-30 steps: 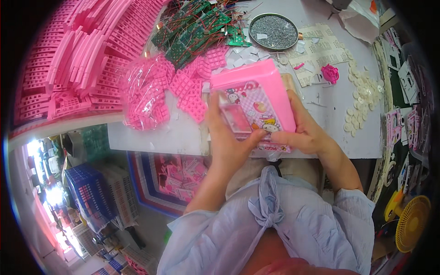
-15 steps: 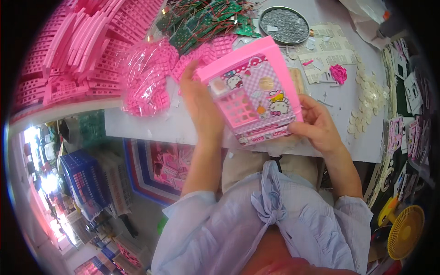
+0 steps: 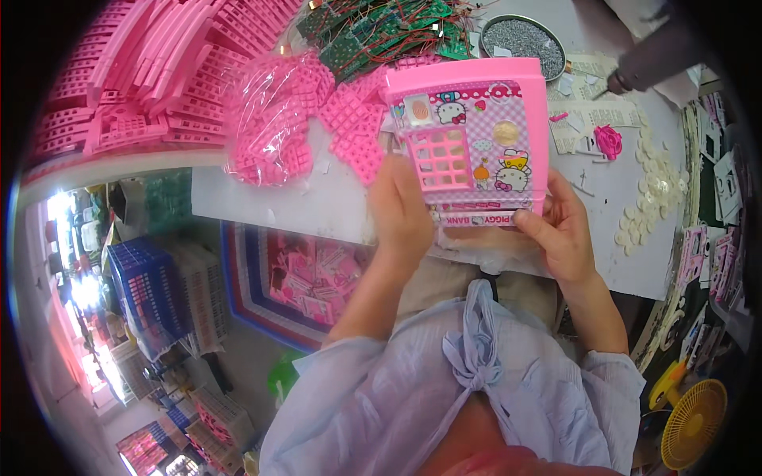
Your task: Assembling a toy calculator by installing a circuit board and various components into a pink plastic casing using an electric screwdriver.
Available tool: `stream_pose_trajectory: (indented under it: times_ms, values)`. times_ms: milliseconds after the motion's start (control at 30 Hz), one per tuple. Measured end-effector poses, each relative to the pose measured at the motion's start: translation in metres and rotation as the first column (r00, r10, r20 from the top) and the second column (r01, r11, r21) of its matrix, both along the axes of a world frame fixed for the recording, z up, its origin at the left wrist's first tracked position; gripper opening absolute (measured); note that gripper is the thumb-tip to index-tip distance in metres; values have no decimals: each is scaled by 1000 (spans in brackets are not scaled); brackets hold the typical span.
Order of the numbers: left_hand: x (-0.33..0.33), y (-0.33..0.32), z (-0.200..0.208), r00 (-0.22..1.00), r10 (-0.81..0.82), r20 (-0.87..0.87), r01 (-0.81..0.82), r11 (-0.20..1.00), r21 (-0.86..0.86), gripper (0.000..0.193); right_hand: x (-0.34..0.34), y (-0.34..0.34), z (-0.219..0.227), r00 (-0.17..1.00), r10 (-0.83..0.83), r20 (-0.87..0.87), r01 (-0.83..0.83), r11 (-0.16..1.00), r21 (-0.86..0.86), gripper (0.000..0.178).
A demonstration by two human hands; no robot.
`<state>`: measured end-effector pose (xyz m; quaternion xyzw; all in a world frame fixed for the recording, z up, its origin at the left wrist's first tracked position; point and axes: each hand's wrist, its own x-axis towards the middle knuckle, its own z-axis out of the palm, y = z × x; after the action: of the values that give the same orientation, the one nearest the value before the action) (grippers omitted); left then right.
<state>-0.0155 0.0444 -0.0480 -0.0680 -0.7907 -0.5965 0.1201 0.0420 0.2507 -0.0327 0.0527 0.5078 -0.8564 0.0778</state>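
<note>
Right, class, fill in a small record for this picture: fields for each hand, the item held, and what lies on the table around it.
Left hand: left hand grips the toy's lower left edge
Right hand: right hand grips its lower right corner
Item held: pink toy box with sticker front and keypad grid, above the white table
Left of it: bag of pink grid parts, stacked pink panels
Behind: green circuit boards, round metal dish
Right: white discs

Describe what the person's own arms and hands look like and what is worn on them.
Both hands, the left hand and the right hand, are bare: no gloves, and no rings or watch can be made out. The forearms are uncovered. Loose pale blue sleeves end around the elbows, part of a light blouse with a knotted tie at the front.
</note>
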Motion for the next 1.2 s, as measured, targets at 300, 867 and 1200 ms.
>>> stream_pose_trajectory:
  times_ms: [300, 867, 1200]
  values:
    - [-39, -7, 25, 912, -106, 397, 109, 994, 15, 28, -1, 19, -5, 995, 46, 87, -47, 999, 7, 55]
    - [-12, -43, 2, 592, -800, -93, 585, 507, -633, 42, -53, 82, -17, 662, 626, -413, 320, 263, 910, 36]
    - [-11, 5, 9, 628, -778, -27, 581, 492, -648, 48, -28, 68, -29, 728, 557, -400, 399, 131, 908, 41]
